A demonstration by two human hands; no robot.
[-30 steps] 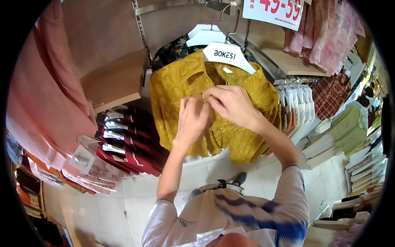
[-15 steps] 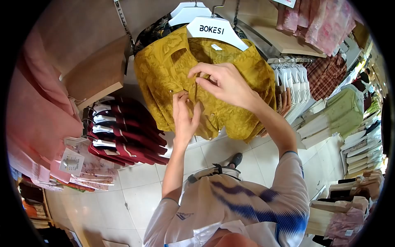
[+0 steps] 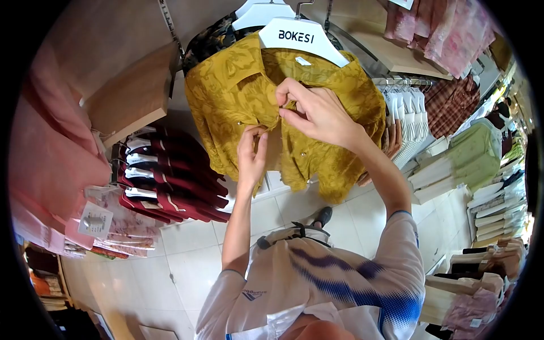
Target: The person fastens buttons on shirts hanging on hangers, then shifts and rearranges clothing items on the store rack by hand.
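A mustard-yellow patterned shirt hangs in front of me on a white hanger lettered BOKESI. My left hand is closed on one front edge of the shirt, just below a small button. Higher up and to the right, my right hand pinches the front opening between thumb and forefinger; whatever lies right at those fingertips is too small to make out. Below the hands the two front edges hang apart. Another button shows on the right front panel.
Maroon garments hang on a rail at lower left, beside a wooden shelf and pink clothing. Striped garments and a plaid shirt hang at right. A dark patterned garment hangs behind the yellow shirt.
My right hand has shifted slightly right, and the shirt's lower front edges have parted, opening a gap between them. My left hand stays low on the shirt, its fingers drawn closer together.
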